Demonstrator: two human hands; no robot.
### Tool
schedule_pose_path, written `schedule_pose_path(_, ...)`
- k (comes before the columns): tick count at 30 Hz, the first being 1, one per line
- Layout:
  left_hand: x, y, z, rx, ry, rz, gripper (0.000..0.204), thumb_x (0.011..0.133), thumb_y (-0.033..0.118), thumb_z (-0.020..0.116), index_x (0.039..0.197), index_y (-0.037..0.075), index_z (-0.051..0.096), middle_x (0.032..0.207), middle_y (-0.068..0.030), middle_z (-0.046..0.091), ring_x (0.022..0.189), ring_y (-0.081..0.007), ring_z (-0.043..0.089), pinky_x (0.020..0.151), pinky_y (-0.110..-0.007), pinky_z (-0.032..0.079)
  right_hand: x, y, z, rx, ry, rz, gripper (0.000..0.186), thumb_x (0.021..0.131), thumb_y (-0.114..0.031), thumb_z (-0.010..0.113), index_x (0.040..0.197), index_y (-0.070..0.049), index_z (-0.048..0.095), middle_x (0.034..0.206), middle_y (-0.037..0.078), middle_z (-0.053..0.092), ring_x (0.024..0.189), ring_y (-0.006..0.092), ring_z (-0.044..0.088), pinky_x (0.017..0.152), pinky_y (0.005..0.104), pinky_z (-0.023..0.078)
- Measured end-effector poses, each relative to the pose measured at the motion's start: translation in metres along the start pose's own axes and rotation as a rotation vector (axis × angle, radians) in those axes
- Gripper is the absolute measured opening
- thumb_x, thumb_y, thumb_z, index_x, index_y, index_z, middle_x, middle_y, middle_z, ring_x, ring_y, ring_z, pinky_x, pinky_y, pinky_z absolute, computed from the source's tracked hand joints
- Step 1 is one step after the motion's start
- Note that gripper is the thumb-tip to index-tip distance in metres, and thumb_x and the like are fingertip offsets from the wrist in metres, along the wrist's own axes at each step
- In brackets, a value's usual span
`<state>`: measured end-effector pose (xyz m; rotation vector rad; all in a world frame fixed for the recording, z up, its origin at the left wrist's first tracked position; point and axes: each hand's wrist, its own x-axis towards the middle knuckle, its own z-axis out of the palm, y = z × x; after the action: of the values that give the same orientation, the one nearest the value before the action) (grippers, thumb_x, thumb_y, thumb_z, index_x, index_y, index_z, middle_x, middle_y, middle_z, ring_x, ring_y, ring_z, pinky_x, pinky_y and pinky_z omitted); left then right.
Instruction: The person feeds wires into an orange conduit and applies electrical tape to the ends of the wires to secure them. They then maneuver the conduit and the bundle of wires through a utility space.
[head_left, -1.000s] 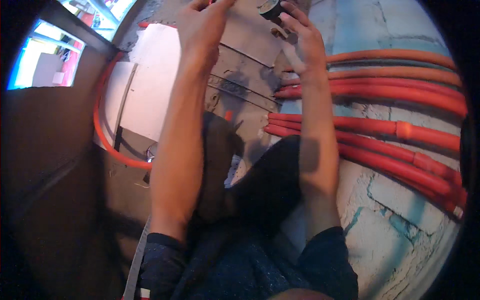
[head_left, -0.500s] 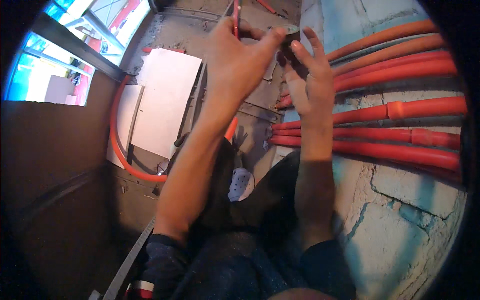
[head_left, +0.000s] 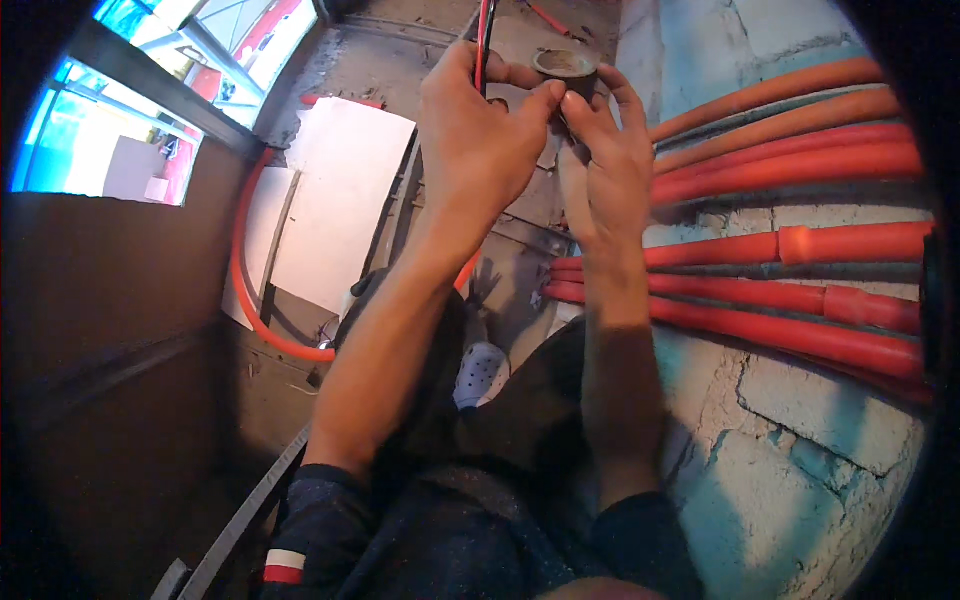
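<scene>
To the right of the hands (head_left: 475, 150) rises a rough block wall (head_left: 800, 500), off-white with washes of turquoise, its joints uneven and cracked. Red and orange pipes (head_left: 850, 241) run along it in two bands. Left of the hands stands a plain, dark brown wall (head_left: 110, 290); farther up on that side, bright window openings (head_left: 110, 135) are split by a dark bar (head_left: 165, 80). Below the hands, the dusty brown floor (head_left: 525, 310) bears a pale sheet (head_left: 340, 195) on their left. Deep shadow fills the lower left.

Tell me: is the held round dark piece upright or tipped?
It seems roughly upright: the round dark piece shows its rim uppermost, side wall below.
</scene>
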<state>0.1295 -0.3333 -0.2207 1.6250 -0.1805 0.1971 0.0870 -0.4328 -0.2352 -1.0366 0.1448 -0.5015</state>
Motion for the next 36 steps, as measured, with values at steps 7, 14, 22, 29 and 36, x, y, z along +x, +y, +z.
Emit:
schedule_pose_path(7,0.010,-0.008,0.003,-0.103,-0.156,-0.078,0.031,0.071,0.004,0.073,0.081,0.003,0.045,0.075,-0.0063,0.063,0.057,-0.0081,0.055,0.051,-0.024,0.042,0.012,-0.007,-0.017,-0.059,-0.025,0.112,0.036,0.084,0.002,0.060,0.117,-0.003,0.048,0.102,0.012,0.059,0.099,0.0201,0.056,0.089,0.0321,0.045)
schedule_pose_path(14,0.026,-0.031,-0.011,-0.252,-0.372,0.077,0.027,0.075,0.001,0.069,0.085,0.004,0.043,0.080,-0.0019,0.060,0.060,-0.0036,0.048,0.051,-0.022,0.040,0.043,-0.006,-0.060,0.379,-0.221,0.598,0.041,0.090,-0.031,0.058,0.116,0.000,0.053,0.111,0.016,0.058,0.101,0.0269,0.056,0.090,0.0387,0.042)
schedule_pose_path(22,0.019,-0.029,-0.016,0.128,-0.507,0.218,0.037,0.080,0.003,0.067,0.113,-0.001,0.051,0.095,-0.0070,0.059,0.090,-0.0147,0.056,0.082,-0.028,0.045,0.036,-0.003,-0.067,-0.110,-0.089,0.430,0.033,0.084,-0.024,0.067,0.106,0.000,0.061,0.101,0.006,0.063,0.091,0.0164,0.059,0.083,0.0288,0.045)
schedule_pose_path(29,0.018,-0.026,-0.016,0.203,-0.562,0.397,0.035,0.078,0.000,0.066,0.110,0.000,0.049,0.093,-0.0142,0.059,0.087,-0.0274,0.058,0.080,-0.033,0.045,0.034,-0.005,-0.058,-0.277,-0.131,0.330,0.026,0.081,-0.016,0.069,0.101,0.001,0.065,0.097,0.004,0.065,0.092,0.0120,0.058,0.079,0.0255,0.045)
schedule_pose_path(36,0.020,-0.033,-0.016,0.126,-0.525,0.333,0.024,0.082,0.003,0.063,0.101,0.000,0.048,0.086,-0.0106,0.057,0.080,-0.0213,0.057,0.071,-0.031,0.047,0.033,0.003,-0.048,-0.448,0.019,-0.019,0.021,0.074,-0.005,0.074,0.093,0.001,0.069,0.093,0.004,0.065,0.089,0.0123,0.058,0.078,0.0229,0.045)
